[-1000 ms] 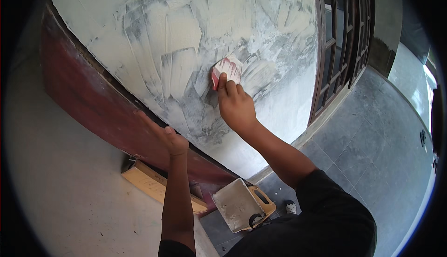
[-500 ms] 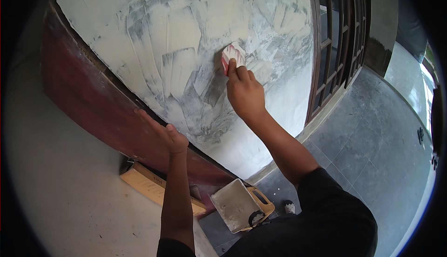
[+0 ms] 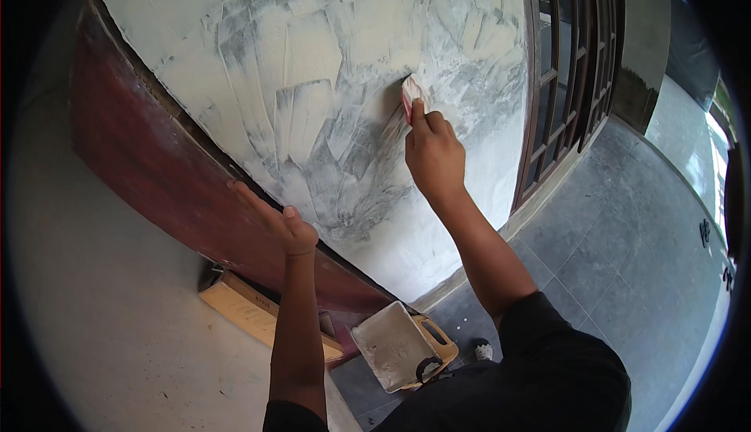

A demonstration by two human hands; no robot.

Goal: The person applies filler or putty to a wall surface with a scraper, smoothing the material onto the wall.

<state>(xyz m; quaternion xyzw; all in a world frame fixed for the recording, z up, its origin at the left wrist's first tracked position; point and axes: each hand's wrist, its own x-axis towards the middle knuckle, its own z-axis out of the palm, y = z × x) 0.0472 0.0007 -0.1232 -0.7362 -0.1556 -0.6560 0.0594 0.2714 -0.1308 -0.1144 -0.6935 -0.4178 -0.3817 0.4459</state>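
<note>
My right hand [image 3: 436,150] grips a red putty scraper [image 3: 408,102] smeared with white putty. Its blade is at the wall [image 3: 305,123], which carries uneven streaks of cream and white putty over grey patches. To the lower left, my left hand [image 3: 283,227] holds nothing. Its fingers are stretched out along the dark red panel [image 3: 172,190], near the edge where panel and wall meet; whether the palm presses on it I cannot tell.
Below the wall, a putty-stained rectangular tray [image 3: 391,346] sits by a yellow piece with a handle hole [image 3: 438,338]. A long cardboard box [image 3: 242,303] lies left of my left forearm. Dark-framed glazed doors [image 3: 547,80] border the wall; grey floor tiles [image 3: 583,221] extend right.
My right hand has moved the scraper to the right across the wall, and the scraper is turned more edge-on. The left hand stays in place.
</note>
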